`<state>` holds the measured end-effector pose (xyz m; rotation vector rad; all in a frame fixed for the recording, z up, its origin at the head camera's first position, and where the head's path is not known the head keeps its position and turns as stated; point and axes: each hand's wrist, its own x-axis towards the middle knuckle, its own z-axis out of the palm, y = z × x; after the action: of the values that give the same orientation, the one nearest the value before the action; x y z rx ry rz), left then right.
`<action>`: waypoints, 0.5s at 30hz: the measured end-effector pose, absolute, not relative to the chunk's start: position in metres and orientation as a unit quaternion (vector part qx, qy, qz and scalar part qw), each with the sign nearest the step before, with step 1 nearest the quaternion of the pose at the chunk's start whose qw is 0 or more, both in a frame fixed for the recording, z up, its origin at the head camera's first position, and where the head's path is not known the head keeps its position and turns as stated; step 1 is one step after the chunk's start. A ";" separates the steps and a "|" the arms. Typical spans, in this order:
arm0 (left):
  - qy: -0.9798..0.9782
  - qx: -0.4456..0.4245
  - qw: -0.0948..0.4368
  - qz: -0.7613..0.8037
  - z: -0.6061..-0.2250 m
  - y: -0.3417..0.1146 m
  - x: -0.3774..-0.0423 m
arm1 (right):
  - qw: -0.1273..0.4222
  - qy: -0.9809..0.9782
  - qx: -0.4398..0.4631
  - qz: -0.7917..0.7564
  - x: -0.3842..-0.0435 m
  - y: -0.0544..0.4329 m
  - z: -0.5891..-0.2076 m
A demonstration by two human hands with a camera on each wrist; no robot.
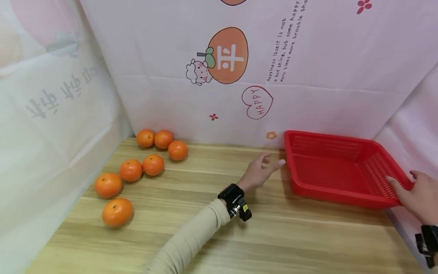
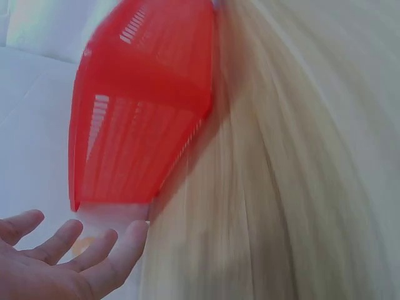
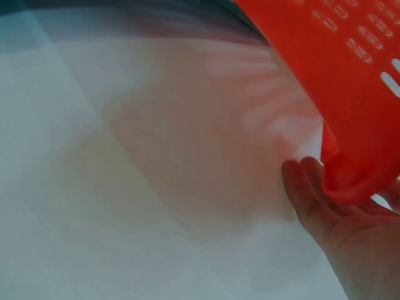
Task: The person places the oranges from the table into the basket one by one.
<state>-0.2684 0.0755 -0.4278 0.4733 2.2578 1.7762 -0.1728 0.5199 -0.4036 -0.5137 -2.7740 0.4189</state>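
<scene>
A red plastic basket [image 1: 337,193] with slotted walls lies at the right of the wooden table, by the back cloth. My right hand [image 1: 418,196] grips its right rim, thumb over the inner side and fingers on the outer side; the right wrist view shows this hand [image 3: 350,228] around the rim's corner. Just left of the basket is my left hand [image 1: 258,173], its fingers loosely spread and holding nothing. In the left wrist view a small gap separates those fingers [image 2: 103,253] from the basket [image 2: 134,150].
Several oranges [image 1: 131,170] lie loose on the left part of the wooden table [image 1: 191,186]. A printed cloth [image 1: 164,83] hangs along the back, with more cloth on the left [image 1: 61,125] and right [image 1: 419,118] sides. Both wrists wear black camera straps [image 1: 232,196].
</scene>
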 end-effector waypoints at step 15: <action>0.720 0.121 0.168 0.662 -0.429 0.117 -0.250 | 0.071 -0.945 -0.210 0.241 -0.185 0.554 -0.416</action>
<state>-0.2498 0.1168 -0.4290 0.3450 2.0491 1.8827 -0.1854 0.5537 -0.4162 -0.6317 -2.8404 0.7248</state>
